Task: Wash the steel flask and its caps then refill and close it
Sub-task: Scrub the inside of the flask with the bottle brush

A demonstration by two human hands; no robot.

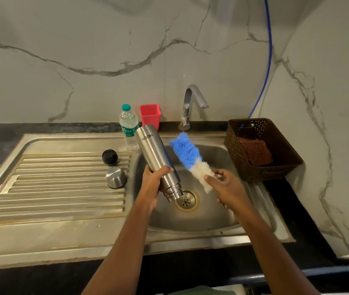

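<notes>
Over sink [211,218], flask [154,154] inverted, brush [187,154] hdl hidden

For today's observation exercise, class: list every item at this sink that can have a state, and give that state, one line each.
Steel flask: uncapped, tilted mouth-down over the drain, gripped by left hand.
Bottle brush: outside the flask, held by right hand.
Black cap: off, on the drainboard.
Steel cap: off, on the drainboard.
Tap: no water seen running.
Plastic bottle: capped, upright.
Basket: holds a brown cloth.
</notes>
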